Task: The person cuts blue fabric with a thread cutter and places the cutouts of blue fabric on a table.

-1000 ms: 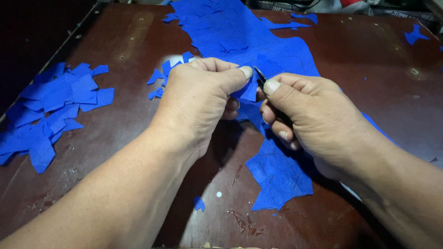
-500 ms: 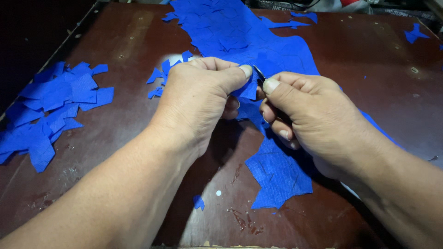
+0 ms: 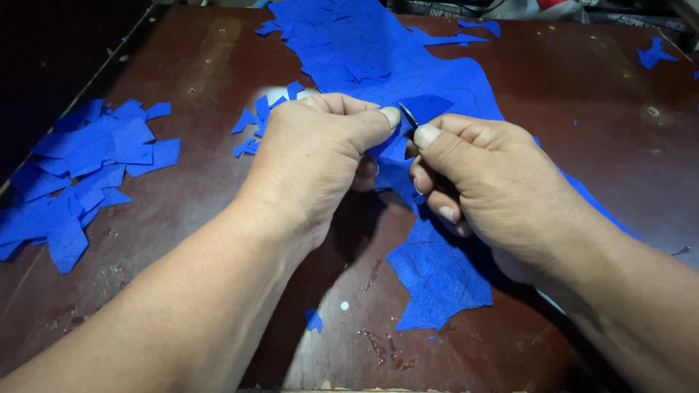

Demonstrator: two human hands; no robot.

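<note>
The dark brown surface [image 3: 182, 73] carries a long blue fabric sheet [image 3: 378, 58] running from the far edge down under my wrists, with a pile of cut blue pieces [image 3: 80, 175] well off to my left. My left hand [image 3: 313, 160] pinches the sheet's edge closed, and my right hand [image 3: 495, 189] grips what looks like a small dark blade [image 3: 408, 115], mostly hidden. With both thumbs nearly touching there, a slip could nick my left thumb or tear the fabric crooked.

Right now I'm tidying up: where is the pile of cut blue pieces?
The pile of cut blue pieces lies at the table's left edge, left of the left hand.
</note>
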